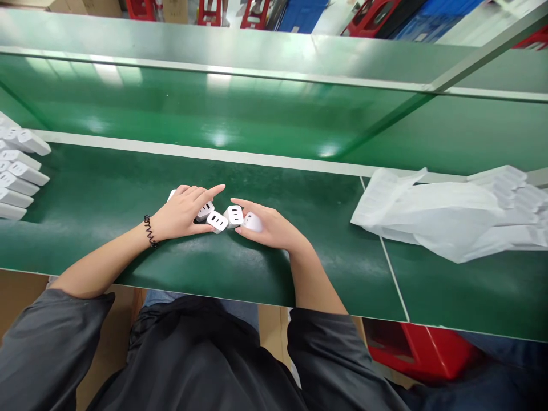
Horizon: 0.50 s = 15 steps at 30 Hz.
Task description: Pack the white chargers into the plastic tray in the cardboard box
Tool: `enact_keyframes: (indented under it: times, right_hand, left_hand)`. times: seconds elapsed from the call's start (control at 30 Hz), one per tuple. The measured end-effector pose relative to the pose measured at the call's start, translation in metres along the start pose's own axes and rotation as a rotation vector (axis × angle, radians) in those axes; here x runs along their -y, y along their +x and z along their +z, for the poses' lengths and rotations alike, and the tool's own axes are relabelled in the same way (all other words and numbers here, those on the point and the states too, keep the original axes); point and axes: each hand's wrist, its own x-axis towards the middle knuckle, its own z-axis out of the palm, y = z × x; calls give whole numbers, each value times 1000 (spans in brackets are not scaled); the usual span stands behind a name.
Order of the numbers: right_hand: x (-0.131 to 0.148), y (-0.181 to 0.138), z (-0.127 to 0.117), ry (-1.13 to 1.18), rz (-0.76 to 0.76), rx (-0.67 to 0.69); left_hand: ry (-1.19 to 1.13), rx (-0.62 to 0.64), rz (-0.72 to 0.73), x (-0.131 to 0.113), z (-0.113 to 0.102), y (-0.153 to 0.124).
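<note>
Fingers, left hand (184,212): draped over white blocks (218,222), index stretched out on the far side, thumb along the near side; firm grip or loose cover, cannot tell.
Fingers, right hand (269,225): narrowed round the palm-side block (252,222), thumb near side, index far side; holding, lightly by the look.
White blocks, place: middle of the green tabletop (128,260), between and under both hands, in a short uneven row, slotted faces toward the camera.
Middle pair: left one tilted, by the left thumb; right one (234,216) straighter, just ahead of the right palm; contact between the two, cannot tell.
Covered block (205,212): partly under left hand; bit of white past that hand's outer edge, too hidden to count.
Left stack (19,182): more white blocks, well apart from the hands.
White wrap (428,208): rumpled, far right, also well apart.
Handling, judged: steer from both ends with even, gentle inward pressure; keep contact low on the block sides; straighten the tilted one with the left thumb before squeezing; avoid pushing one hand harder, likely to buckle the row; keep fingertips off slots.
</note>
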Motion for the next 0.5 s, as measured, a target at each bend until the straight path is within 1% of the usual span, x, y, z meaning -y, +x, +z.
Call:
enact_keyframes:
  times: [0.1, 0.17, 0.27, 0.33, 0.4, 0.5]
  right_hand:
    - [-1, 0, -1, -4, -11, -10]
    - [0, 0, -3, -8, -47, -42]
    - [10, -3, -2, -62, -127, -102]
    - [20, -6, 1, -197, -193, -149]
    - [30, -9, 7, -384, -255, -196]
    - [40, -9, 19, -588, -302, -221]
  left_hand:
    - [-36, 39, 19, -2, -1, 1]
    - [-12, 56, 20, -2, -4, 0]
    - [32, 66, 22, 2, -16, -2]
    - [28, 69, 12, 9, -29, -5]
    - [-7, 100, 2, 21, -42, -8]
    - [-69, 231, -1, 40, -53, -14]
